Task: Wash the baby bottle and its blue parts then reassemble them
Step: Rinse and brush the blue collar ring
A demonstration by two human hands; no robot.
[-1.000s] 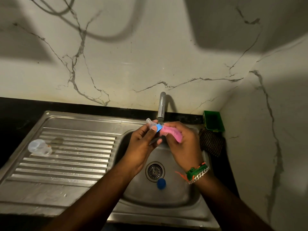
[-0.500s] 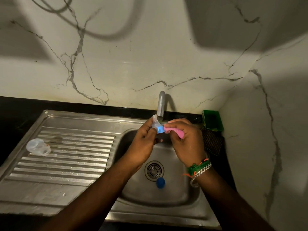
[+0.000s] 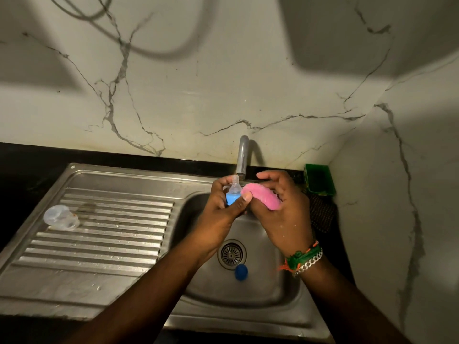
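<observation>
At the centre of the frame, under the tap (image 3: 242,155), the left hand (image 3: 223,209) is gripping the blue ring (image 3: 232,198) with its clear teat (image 3: 235,186) pointing up, fingers curled round it. The right hand (image 3: 280,207) is holding a pink sponge (image 3: 260,198), fingers curled over it, pressing it against the ring. The bottle (image 3: 60,218) is lying on the drainboard (image 3: 104,234) at middle left, well apart. A blue cap (image 3: 241,272) is sitting in the sink (image 3: 268,289) just below the drain (image 3: 232,254). The ring looks wet, so it could be slipping from the fingers into the basin; rough scrubbing could be pushing the teat out of the ring.
</observation>
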